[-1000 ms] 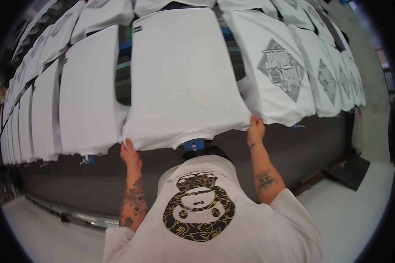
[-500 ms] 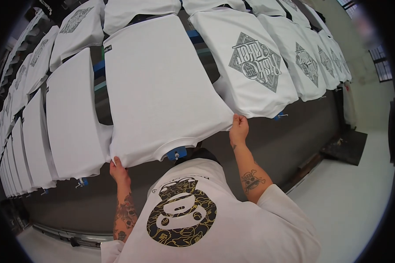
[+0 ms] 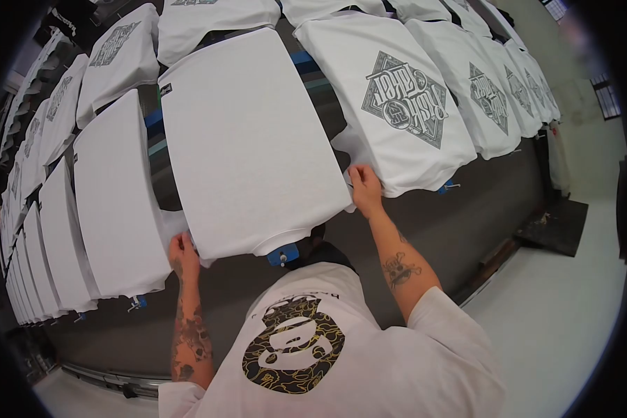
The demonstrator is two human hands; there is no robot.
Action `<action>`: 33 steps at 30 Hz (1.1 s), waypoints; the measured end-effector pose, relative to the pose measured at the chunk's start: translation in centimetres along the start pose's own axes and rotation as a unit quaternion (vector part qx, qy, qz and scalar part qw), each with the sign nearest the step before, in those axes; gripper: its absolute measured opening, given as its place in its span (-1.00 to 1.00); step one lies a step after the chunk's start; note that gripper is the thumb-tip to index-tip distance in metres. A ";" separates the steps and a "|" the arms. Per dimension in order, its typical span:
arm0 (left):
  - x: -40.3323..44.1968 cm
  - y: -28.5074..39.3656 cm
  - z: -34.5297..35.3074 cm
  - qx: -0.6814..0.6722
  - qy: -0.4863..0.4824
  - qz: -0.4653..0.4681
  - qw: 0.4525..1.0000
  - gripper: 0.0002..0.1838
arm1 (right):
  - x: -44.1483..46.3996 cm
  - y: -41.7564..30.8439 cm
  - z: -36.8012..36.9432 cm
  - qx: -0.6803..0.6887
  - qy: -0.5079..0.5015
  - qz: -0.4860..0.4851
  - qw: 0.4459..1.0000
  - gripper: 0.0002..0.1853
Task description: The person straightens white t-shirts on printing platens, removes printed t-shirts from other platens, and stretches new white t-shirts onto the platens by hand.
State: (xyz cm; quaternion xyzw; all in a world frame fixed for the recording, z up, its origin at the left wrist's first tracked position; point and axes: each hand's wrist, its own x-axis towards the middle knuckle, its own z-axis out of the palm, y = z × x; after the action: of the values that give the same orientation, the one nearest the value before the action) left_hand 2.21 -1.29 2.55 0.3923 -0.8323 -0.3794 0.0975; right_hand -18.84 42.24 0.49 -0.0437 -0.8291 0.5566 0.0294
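Observation:
A blank white T-shirt point(image 3: 251, 146) lies stretched flat over a board in front of me, its neck opening toward my body. A small dark label mark shows near its far left corner. My left hand point(image 3: 184, 258) is closed on the cloth at the shirt's near left side, by the sleeve. At the near right side my right hand point(image 3: 366, 189) pinches the cloth, knuckles up. The fingertips of both hands are partly hidden. Below the collar a blue bracket point(image 3: 283, 255) with a metal bolt sticks out from under the board.
To the right, a white T-shirt point(image 3: 404, 104) with a dark diamond print sits on its own board. Another blank T-shirt point(image 3: 115, 202) hangs close on the left. Several more shirts follow in rows on both sides. A dark flat panel point(image 3: 554, 228) lies at the far right.
Both hands have moved inward and slightly away from my body. The shirt's shoulders, pulled out sideways before, now drop down along the board's edges.

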 end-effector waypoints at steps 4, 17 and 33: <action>5.9 2.3 2.8 -0.186 -0.093 -0.004 0.978 -0.54 | 5.8 -1.0 3.8 0.216 -0.089 0.126 0.964 -0.64; 7.9 -0.9 1.2 -0.427 -0.233 -0.252 0.836 -0.52 | 8.9 0.3 2.9 0.292 -0.226 0.259 0.893 -0.61; 7.1 0.4 1.6 -0.489 -0.060 -0.229 0.839 -0.72 | 8.6 1.6 3.4 0.315 -0.110 0.254 0.908 -0.74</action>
State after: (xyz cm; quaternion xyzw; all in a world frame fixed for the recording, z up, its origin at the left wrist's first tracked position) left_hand -3.51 -5.41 0.76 0.4494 -0.4288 -0.7717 0.1369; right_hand -27.70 40.66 -2.29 -0.1797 -0.5693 0.7790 -0.1918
